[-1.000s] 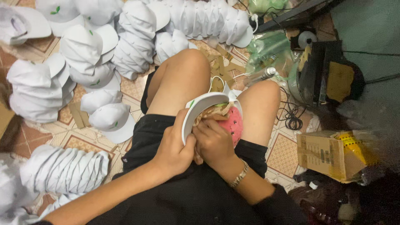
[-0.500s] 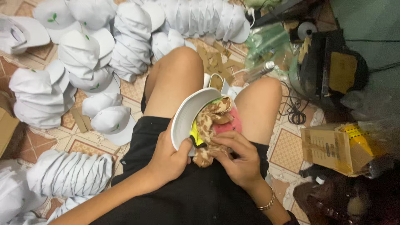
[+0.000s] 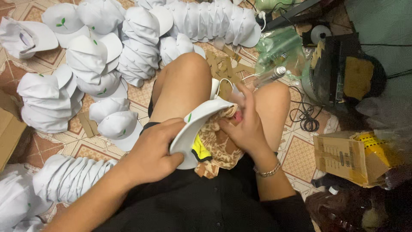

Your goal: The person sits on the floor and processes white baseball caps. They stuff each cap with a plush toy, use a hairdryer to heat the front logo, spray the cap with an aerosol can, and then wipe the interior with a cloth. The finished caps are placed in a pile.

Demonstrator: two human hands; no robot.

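The white cap [image 3: 193,129] sits clamped in the left hand [image 3: 150,152]; the right hand [image 3: 244,124] presses the patterned cloth [image 3: 219,146], which may slip out.

The white cap [image 3: 195,129] has turned from brim-up to lying tilted across the lap; the left hand [image 3: 152,154] now grips its near edge, and the right hand [image 3: 244,124] has moved to press the patterned cloth [image 3: 219,146] inside it
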